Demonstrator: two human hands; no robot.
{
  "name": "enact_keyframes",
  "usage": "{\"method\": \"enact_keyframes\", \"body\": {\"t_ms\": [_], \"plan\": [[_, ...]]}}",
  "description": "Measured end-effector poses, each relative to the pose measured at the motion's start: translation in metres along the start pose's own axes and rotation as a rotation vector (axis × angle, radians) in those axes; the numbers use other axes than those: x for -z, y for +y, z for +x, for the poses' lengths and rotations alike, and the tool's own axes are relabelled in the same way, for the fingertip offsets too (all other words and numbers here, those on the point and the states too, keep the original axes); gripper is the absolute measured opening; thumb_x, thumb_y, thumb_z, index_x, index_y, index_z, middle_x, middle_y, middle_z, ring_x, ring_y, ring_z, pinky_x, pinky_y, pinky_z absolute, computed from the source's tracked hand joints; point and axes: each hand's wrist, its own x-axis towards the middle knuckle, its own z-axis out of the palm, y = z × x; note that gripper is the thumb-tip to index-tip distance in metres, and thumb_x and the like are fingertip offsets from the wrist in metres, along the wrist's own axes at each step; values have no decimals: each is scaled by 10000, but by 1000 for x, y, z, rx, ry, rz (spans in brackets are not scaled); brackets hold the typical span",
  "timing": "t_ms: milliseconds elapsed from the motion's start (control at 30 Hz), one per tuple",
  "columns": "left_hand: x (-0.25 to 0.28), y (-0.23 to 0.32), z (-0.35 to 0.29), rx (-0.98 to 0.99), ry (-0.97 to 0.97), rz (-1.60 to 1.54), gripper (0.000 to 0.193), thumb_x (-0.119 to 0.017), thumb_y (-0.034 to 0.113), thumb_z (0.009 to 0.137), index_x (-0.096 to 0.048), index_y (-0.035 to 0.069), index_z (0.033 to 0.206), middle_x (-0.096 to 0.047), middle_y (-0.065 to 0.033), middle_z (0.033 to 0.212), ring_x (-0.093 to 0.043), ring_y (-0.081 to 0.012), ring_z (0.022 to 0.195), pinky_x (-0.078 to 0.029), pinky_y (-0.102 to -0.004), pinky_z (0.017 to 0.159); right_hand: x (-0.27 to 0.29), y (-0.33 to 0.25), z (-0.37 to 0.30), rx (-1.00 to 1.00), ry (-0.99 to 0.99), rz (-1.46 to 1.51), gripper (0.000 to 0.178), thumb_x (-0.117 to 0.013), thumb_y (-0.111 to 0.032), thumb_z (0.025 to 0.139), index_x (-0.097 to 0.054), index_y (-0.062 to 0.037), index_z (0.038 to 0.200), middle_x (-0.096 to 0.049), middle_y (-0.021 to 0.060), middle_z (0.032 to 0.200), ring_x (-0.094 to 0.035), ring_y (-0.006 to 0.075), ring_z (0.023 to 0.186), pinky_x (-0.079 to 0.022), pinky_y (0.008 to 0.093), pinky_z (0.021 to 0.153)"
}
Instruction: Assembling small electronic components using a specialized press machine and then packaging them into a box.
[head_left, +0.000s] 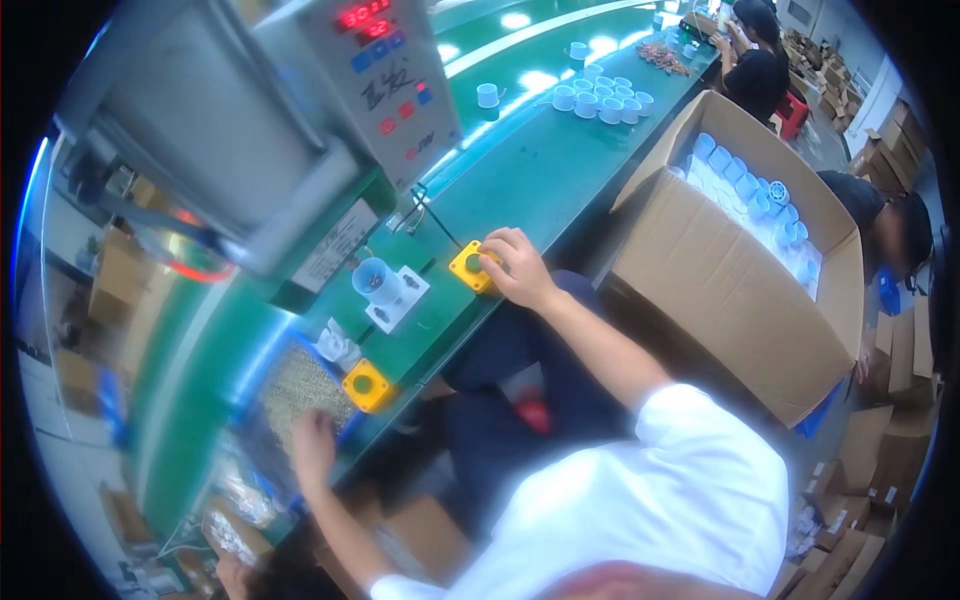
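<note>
My right hand (518, 268) rests at the right-hand yellow button box (472, 268), thumb and fingers apart over its edge and green button, gripping nothing. My left hand (313, 445) is over a blue-edged tray of small pale parts (297, 392). Its fingers are smeared by motion, so whether they hold a part does not show. Between the hands, a light-blue plastic cup (371, 280) stands upright on a white fixture (406, 300); something small and dark shows inside it. A second yellow button box (369, 387) sits on the bench near my left hand.
A grey press machine (220, 140) with a lit control panel (375, 75) hangs over the fixture. Several blue cups (600, 98) stand on the green bench. At right is a large cardboard box (700, 290) holding cups. Co-workers (757, 70) sit beyond.
</note>
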Motion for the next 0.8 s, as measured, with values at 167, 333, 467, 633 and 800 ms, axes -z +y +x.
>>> {"method": "enact_keyframes", "body": {"t_ms": [167,333,467,633,800], "plan": [[-1,-8,-16,24,155,-43,129,-728,58,885,-693,-33,970,-666,-163,808,-670,-286,761,-532,-386,731,-7,0,-1,-47,-61,112,201,-647,-202,979,-689,-32,1078,-603,131,1120,-607,309,1033,-514,384,878],[10,3,-9,100,63,40,124,-737,45,873,-702,-41,955,-694,-151,795,-689,-260,749,-537,-365,721,-5,6,1,-183,-97,239,209,-630,-207,994,-683,-27,1086,-580,135,1133,-612,302,1033,-516,373,873],[8,-8,-10,159,33,-32,131,-735,36,872,-718,-40,976,-726,-153,821,-713,-255,761,-548,-360,726,-8,6,0,-188,-97,240,210,-622,-210,1000,-684,-31,1091,-580,134,1132,-617,297,1026,-516,373,878],[11,11,-10,116,155,47,167,-726,31,883,-735,-32,1036,-755,-165,873,-736,-249,794,-562,-352,750,-7,6,-2,-131,-91,224,220,-603,-220,1013,-686,-34,1096,-579,133,1130,-620,290,1015,-516,370,881],[15,14,-14,258,169,-95,166,-710,22,896,-737,-35,1050,-759,-177,896,-742,-254,811,-564,-353,766,0,8,-1,-166,-113,271,250,-591,-225,1020,-693,-8,1090,-590,142,1118,-632,298,999,-521,374,871]]}}
